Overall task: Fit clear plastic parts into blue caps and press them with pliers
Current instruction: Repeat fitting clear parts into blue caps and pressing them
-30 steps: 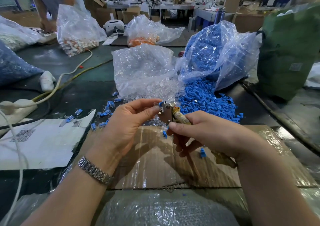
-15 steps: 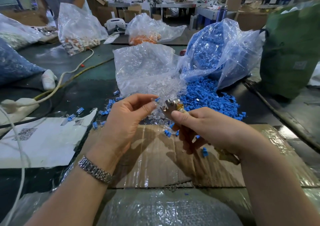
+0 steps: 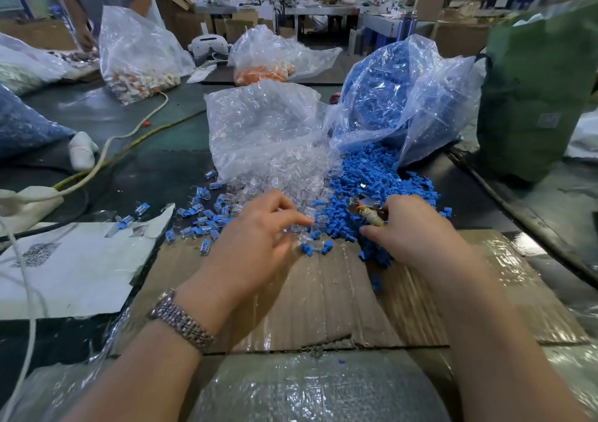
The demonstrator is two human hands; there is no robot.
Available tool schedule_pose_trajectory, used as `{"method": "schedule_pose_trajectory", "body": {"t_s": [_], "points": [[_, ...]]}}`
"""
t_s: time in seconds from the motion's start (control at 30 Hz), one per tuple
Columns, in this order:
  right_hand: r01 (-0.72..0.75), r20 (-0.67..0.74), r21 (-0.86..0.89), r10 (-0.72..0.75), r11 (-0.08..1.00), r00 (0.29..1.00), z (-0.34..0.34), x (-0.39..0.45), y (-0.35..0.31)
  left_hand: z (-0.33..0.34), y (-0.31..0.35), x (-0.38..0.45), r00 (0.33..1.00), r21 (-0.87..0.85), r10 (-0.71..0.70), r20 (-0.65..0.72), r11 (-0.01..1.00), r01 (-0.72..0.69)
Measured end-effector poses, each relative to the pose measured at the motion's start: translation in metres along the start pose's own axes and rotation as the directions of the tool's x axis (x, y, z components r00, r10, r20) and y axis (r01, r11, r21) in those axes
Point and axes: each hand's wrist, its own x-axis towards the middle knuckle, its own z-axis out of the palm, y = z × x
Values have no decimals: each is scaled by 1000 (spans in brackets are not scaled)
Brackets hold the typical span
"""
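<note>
Person seated at the counter (image 3: 155, 169), both hands forward over a flattened cardboard sheet (image 3: 323, 298) that serves as the work pad.

Left hand (image 3: 255, 247) reaches into the near edge of the clear plastic parts (image 3: 291, 176), fingers (image 3: 291, 219) loosely bent and spread, tips among the loose pieces. Motion blur; I cannot tell whether a piece is pinched yet.

Right hand (image 3: 417, 231) wraps the pliers (image 3: 367, 209) handles, tool head pointing left and lying across the blue caps (image 3: 382, 176). Forefinger extends down toward the caps at the cardboard's edge, probably to pick one while keeping the tool in the palm.

Both stocks spill from torn bags side by side: clear bag (image 3: 259, 124) left, blue bag (image 3: 398, 98) right, so each hand draws from its own pile.

Finished assemblies (image 3: 204, 218), blue with clear inserts, lie scattered to the left, near a torn white sheet (image 3: 71, 269), out of the feed piles.

Judgement: fetching step for the next pair; nothing sits in the pliers' jaws.
</note>
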Motion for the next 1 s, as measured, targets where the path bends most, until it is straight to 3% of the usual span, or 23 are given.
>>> {"method": "schedule_pose_trajectory", "body": {"t_s": [0.17, 0.5, 0.6, 0.67, 0.73, 0.83, 1.0], "points": [[-14, 32, -24, 15, 1000, 999, 4, -1, -2, 12, -2, 2, 995, 65, 59, 82, 996, -64], [-12, 7, -76, 13, 997, 1000, -2, -11, -10, 3, -9, 2, 996, 54, -56, -69, 997, 60], [184, -104, 18, -181, 983, 978, -9, -13, -15, -1, -8, 2, 980, -22, -158, -124, 987, 156], [364, -74, 26, -361, 931, 929, -10, -15, -22, -5, -8, 5, 957, -161, -270, -102, 954, 252], [456, -5, -35, -456, 890, 890, -4, -17, -28, -8, -6, 7, 932, -399, -363, 5, 853, 335], [489, 47, -116, -487, 865, 872, 5, -14, -32, -13, -4, 5, 907, -707, -374, 193, 588, 393], [494, 11, -33, -494, 869, 869, 8, -13, -30, -17, -2, 4, 879, -866, -342, 332, 258, 428]]}}
